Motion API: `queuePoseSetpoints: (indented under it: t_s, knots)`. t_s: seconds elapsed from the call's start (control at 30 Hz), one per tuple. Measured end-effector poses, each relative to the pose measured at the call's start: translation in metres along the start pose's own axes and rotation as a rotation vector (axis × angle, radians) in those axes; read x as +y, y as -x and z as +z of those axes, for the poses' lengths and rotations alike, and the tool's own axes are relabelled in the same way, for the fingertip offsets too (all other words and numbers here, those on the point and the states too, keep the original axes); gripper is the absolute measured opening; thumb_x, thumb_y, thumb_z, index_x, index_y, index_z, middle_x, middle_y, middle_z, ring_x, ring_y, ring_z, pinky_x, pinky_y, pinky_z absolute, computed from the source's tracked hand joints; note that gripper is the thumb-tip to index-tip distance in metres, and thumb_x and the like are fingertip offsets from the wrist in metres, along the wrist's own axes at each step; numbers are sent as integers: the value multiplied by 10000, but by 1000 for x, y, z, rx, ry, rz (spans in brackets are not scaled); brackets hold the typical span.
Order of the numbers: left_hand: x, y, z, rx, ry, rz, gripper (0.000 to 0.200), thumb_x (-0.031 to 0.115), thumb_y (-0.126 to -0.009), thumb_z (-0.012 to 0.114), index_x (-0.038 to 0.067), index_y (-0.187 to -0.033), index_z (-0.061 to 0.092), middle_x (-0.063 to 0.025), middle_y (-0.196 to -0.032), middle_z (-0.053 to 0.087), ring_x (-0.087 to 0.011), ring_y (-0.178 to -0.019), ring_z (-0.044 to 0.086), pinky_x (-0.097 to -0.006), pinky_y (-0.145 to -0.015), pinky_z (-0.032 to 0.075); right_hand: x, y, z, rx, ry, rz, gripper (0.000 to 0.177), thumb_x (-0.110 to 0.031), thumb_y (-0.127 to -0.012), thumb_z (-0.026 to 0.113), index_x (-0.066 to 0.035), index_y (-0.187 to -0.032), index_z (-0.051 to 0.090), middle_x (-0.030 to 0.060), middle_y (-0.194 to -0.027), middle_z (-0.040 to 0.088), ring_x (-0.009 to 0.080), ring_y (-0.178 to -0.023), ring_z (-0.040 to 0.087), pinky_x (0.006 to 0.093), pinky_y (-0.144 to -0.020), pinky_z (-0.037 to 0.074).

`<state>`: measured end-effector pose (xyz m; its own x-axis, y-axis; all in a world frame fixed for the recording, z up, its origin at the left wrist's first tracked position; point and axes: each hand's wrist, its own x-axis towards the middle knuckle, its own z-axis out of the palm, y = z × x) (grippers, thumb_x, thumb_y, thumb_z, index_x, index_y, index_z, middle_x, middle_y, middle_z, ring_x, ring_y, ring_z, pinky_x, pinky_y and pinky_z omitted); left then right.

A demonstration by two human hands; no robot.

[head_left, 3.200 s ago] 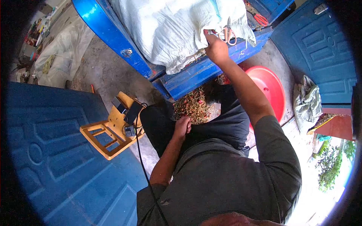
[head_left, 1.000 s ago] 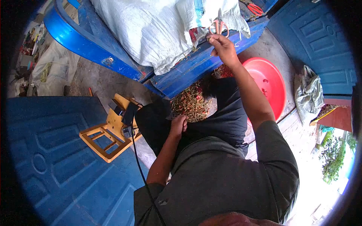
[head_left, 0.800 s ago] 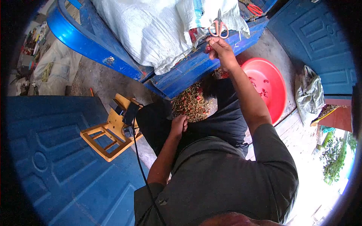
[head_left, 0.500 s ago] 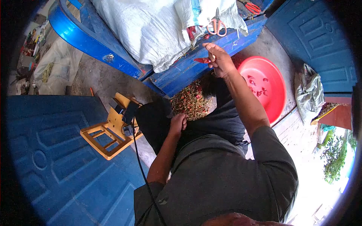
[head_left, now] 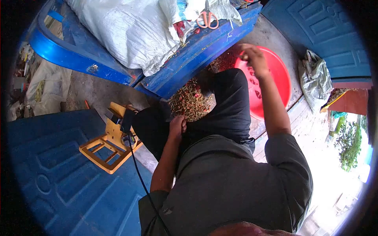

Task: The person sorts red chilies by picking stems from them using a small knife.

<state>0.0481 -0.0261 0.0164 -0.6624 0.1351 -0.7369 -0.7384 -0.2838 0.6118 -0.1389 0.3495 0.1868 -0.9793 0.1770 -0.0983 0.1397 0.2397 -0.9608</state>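
My right hand is over the far left part of a red plastic basin, its fingers smeared by motion. Several red chili peppers lie on the basin floor below it. Close to my lap, my left hand is closed with its fingers curled in; whatever it may hold is hidden. Just beyond that hand, a heap of stems and red bits lies between my legs. Scissors with pink handles rest at the edge of the blue wooden stand, beside the white woven sack.
The blue stand crosses in front of me. A small wooden chair with a dark device and cable is on the left, near a blue door panel. A crumpled sack lies right of the basin.
My right hand has moved right, from the stand's edge, where it held a red chili pepper, to over the basin. The view has shifted slightly; my left hand stays near my lap.
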Motion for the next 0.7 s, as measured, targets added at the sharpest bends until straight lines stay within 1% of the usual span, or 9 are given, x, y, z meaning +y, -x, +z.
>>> queuePoseSetpoints:
  t_s: [0.2,0.37,0.47,0.5,0.53,0.57,0.6,0.63,0.7]
  knots:
    - [1,1,3,10,3,-41,203,232,-987,504,53,-983,599,13,-625,468,-110,-481,429,-275,-427,322,143,-19,-158,385,525,199,353,-378,-906,675,-108,-1130,717,79,-798,711,140,-667,657,324,-628,521]
    - [-5,-10,7,3,-22,-32,199,229,-982,507,52,-977,598,11,-624,461,-114,-471,421,-277,-425,323,90,-19,-113,570,541,-18,271,-282,-942,626,-92,-1103,733,16,-909,713,96,-664,612,258,-559,509]
    - [6,-13,17,5,-1,-39,198,224,-983,508,49,-963,599,11,-618,454,-110,-462,417,-275,-422,323,81,-16,-52,135,297,76,293,-258,-953,601,-66,-1148,704,41,-956,714,120,-711,625,293,-658,544]
    - [7,-15,18,-10,37,-56,200,220,-986,506,44,-964,599,11,-616,453,-107,-460,417,-273,-421,325,80,-12,-24,-141,457,-43,267,-197,-933,593,-64,-1137,703,67,-977,719,144,-762,644,307,-707,555]
    - [8,-17,19,-25,76,-75,203,217,-989,504,39,-965,598,10,-614,451,-103,-458,417,-271,-419,327,111,-24,-3,-501,886,-861,254,-137,-893,608,-60,-1115,704,85,-982,724,158,-831,659,316,-752,551]
    - [9,-18,21,-19,72,-87,203,217,-989,504,39,-965,598,10,-614,451,-103,-458,417,-271,-419,327,126,-17,35,-799,546,-669,258,-114,-850,651,-43,-1093,699,98,-969,727,192,-884,677,338,-773,545]
    - [10,-19,24,-37,53,-83,208,209,-1005,485,32,-988,593,13,-627,450,-101,-479,411,-272,-438,322,114,4,75,-863,524,70,261,-136,-856,687,-32,-1095,692,103,-972,725,231,-917,682,358,-807,542]
    - [11,-21,26,-55,32,-78,215,200,-1021,465,24,-1011,587,16,-641,448,-98,-501,405,-273,-456,318,141,8,107,-1036,579,78,301,-349,-885,678,-134,-1087,738,122,-1058,728,292,-973,687,436,-857,525]
    - [5,-26,27,-63,15,-76,222,201,-1026,458,19,-1020,586,15,-640,445,-97,-498,402,-274,-454,319,190,11,162,-1190,884,-9,364,-323,-871,694,-45,-1107,697,116,-1038,725,310,-970,689,408,-850,526]
